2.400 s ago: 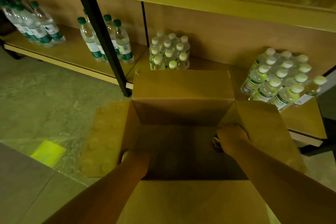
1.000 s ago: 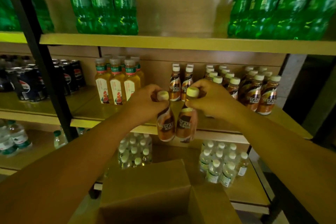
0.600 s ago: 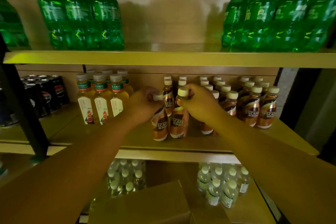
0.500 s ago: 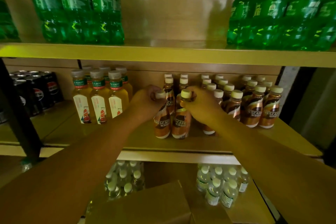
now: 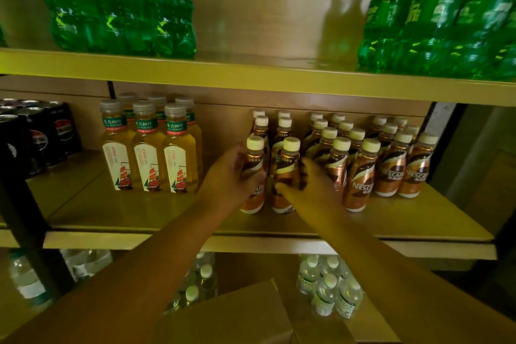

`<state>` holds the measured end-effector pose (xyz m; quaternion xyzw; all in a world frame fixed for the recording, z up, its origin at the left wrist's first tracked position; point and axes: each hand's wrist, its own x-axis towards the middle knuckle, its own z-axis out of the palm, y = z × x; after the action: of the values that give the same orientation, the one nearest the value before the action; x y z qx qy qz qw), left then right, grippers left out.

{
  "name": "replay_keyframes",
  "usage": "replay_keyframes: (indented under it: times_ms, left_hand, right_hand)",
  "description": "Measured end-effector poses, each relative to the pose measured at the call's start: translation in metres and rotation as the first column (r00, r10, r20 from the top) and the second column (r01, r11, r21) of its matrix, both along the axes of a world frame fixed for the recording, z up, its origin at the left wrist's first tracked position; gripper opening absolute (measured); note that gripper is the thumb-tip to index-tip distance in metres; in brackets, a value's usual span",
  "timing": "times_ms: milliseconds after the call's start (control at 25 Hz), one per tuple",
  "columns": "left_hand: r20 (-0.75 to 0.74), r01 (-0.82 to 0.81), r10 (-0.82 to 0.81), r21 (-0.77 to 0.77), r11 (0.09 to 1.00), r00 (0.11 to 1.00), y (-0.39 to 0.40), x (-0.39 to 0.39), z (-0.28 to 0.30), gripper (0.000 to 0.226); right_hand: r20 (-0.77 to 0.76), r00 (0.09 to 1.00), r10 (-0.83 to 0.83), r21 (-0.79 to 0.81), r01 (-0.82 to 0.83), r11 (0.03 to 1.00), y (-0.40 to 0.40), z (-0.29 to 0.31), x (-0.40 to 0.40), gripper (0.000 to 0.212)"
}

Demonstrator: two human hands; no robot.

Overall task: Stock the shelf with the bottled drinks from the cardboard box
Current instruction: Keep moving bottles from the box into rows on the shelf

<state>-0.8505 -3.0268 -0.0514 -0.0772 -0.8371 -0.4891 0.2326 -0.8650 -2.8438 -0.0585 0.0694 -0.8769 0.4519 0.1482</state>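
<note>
Left hand (image 5: 231, 176) curled round left coffee bottle (image 5: 253, 176); right hand (image 5: 310, 187) curled round right coffee bottle (image 5: 286, 176). Both bottles upright, side by side, bases on middle shelf (image 5: 139, 212), at near end of coffee bottle rows (image 5: 363, 159). Tea bottles (image 5: 150, 153) left, well apart. Cardboard box (image 5: 237, 315) below, near.
</note>
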Motion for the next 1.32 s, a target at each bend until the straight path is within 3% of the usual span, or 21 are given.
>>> replay_keyframes:
  times_ms: [120, 280, 400, 640, 1320]
  left_hand:
    - [0.118, -0.041, 0.046, -0.040, 0.998, 0.992, 0.004, 0.014, -0.024, 0.064]
    - [0.197, -0.060, 0.065, -0.032, 0.998, 0.978, 0.010, 0.013, -0.035, 0.065]
    - [0.210, -0.084, 0.091, -0.040, 0.996, 0.973, 0.011, 0.008, -0.036, 0.060]
    - [0.190, -0.107, 0.126, -0.107, 0.988, 0.974, 0.017, -0.011, -0.031, 0.051]
    - [0.258, -0.095, 0.110, -0.073, 0.993, 0.960, 0.025, -0.060, -0.033, 0.060]
  right_hand:
    - [0.065, 0.996, -0.064, 0.081, 0.059, 0.995, -0.005, -0.019, 0.006, 0.073]
    - [0.006, 0.993, -0.118, 0.128, 0.116, 0.985, -0.010, -0.030, 0.006, 0.059]
    - [-0.018, 0.992, -0.125, 0.132, 0.127, 0.983, -0.010, -0.032, 0.000, 0.050]
    - [-0.008, 0.993, -0.117, 0.243, 0.115, 0.963, -0.011, -0.032, -0.014, 0.055]
    - [0.109, 0.987, -0.119, 0.282, 0.084, 0.956, -0.006, -0.026, -0.064, 0.052]
